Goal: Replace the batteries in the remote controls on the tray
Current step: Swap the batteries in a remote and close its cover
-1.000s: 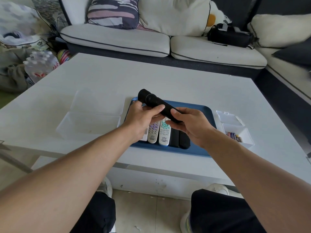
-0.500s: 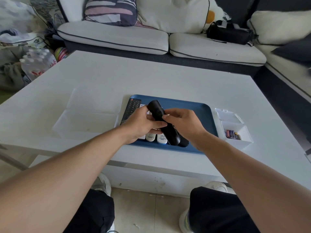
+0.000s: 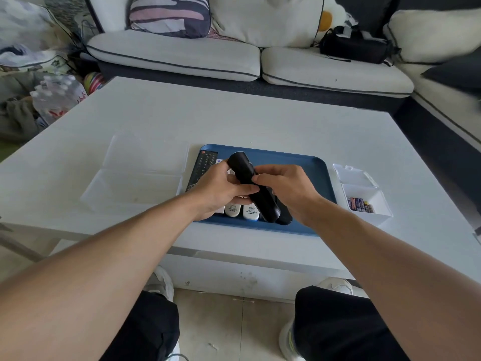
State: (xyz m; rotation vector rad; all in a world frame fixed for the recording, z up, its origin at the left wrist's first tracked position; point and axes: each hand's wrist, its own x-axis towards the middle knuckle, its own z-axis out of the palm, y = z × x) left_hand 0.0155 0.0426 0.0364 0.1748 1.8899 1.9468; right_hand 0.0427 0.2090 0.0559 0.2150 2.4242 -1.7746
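A black remote (image 3: 253, 186) is held back side up, low over the blue tray (image 3: 311, 168), between both hands. My left hand (image 3: 221, 191) grips its left side and my right hand (image 3: 283, 188) pinches its right side near the middle. Under the hands lie several other remotes: a black one with buttons (image 3: 204, 166) at the tray's left, two white ones (image 3: 242, 211) and another black one (image 3: 285, 217). A small clear box (image 3: 374, 204) to the right of the tray holds several batteries (image 3: 360, 204).
A large clear plastic box (image 3: 130, 188) with its lid (image 3: 148, 153) lies to the left of the tray on the white table (image 3: 260, 121). A sofa with cushions and a black bag (image 3: 354, 46) lies beyond the table. Bottled water (image 3: 56, 96) stands at the left.
The black remote has come down from a raised, slanted hold to just above the tray, and it now points away from me. Both hands have stayed on it.
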